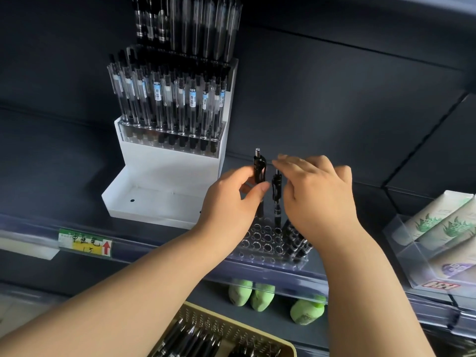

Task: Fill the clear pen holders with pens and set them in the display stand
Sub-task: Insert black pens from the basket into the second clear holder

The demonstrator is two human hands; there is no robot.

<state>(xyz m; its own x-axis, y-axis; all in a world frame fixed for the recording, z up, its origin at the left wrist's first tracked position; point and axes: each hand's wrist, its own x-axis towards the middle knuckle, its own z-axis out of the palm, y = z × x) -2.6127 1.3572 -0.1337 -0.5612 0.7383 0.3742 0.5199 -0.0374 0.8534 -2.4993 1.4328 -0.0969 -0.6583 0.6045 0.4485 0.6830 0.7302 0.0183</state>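
– Where was the holder [265, 243]?
– At the front of the shelf [64, 191], right of the stand [164, 166], mostly unfilled. Pinched a pen [258, 168] upright above it with the left hand [229, 202].
– And the right hand [319, 197]?
– Hovered beside a second pen [277, 191] already in a hole; could not tell whether gripping or loose.
– Risks?
– Could have missed the hole by tilting the pen, or pushed the holder off the shelf by pressing sideways.

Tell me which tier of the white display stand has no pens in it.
The lowest tier, at the front: it is a bare white tray. The middle tier and the top tier behind it each carry rows of upright pens.
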